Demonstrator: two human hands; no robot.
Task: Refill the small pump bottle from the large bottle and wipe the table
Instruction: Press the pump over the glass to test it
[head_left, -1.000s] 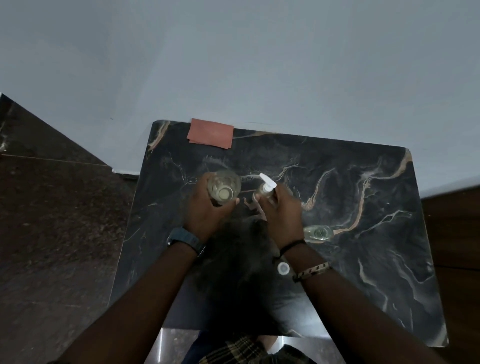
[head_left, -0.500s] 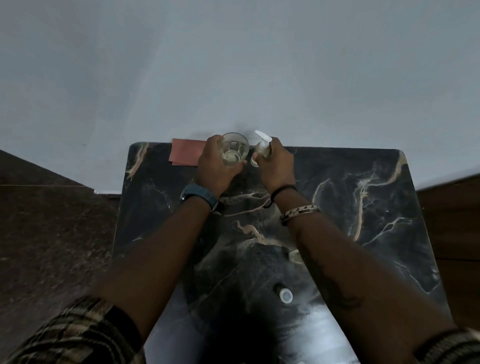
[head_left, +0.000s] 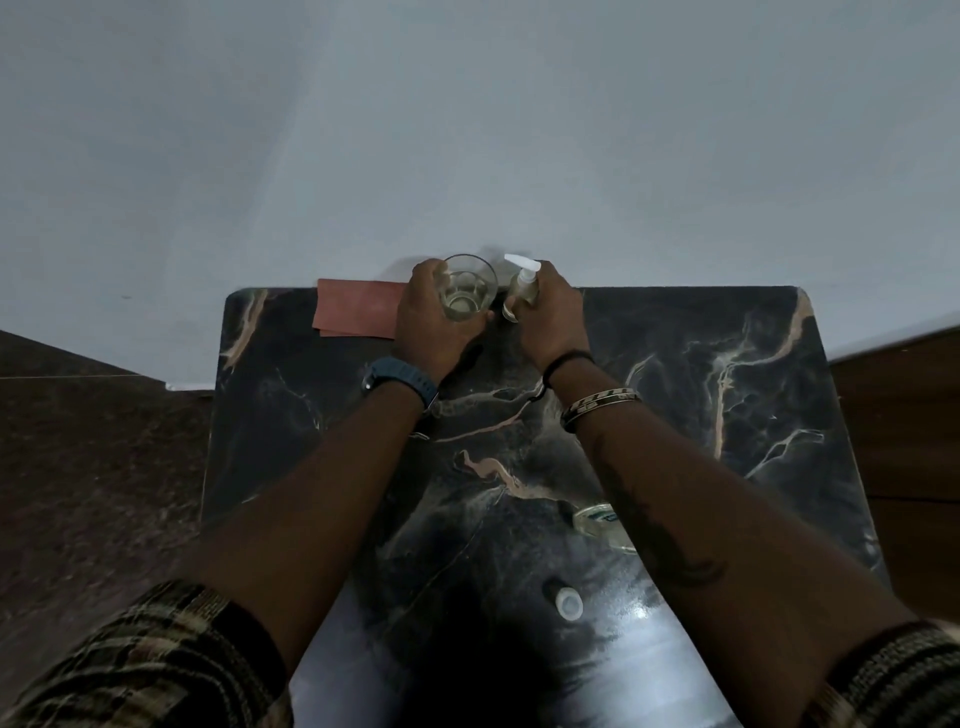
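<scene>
Now | left hand (head_left: 431, 317) wrapped around clear glass (head_left: 467, 287) | right hand (head_left: 553, 317) closed on small pump bottle (head_left: 522, 285) | upper centre of frame, tabletop (head_left: 727, 415) far edge, red cloth (head_left: 358, 309) left.

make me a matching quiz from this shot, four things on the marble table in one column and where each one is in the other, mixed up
Things:
1. clear drinking glass
2. small clear pump bottle with white nozzle
3. flat reddish-pink cloth
4. small white round cap

Places:
A. lying loose on the dark marble table, near edge, between the forearms
B. in the right hand grip, far edge
C. flat at the far edge, left of both hands
D. in the left hand grip, far edge

Pairs: 1-D, 2-B, 3-C, 4-A
</scene>
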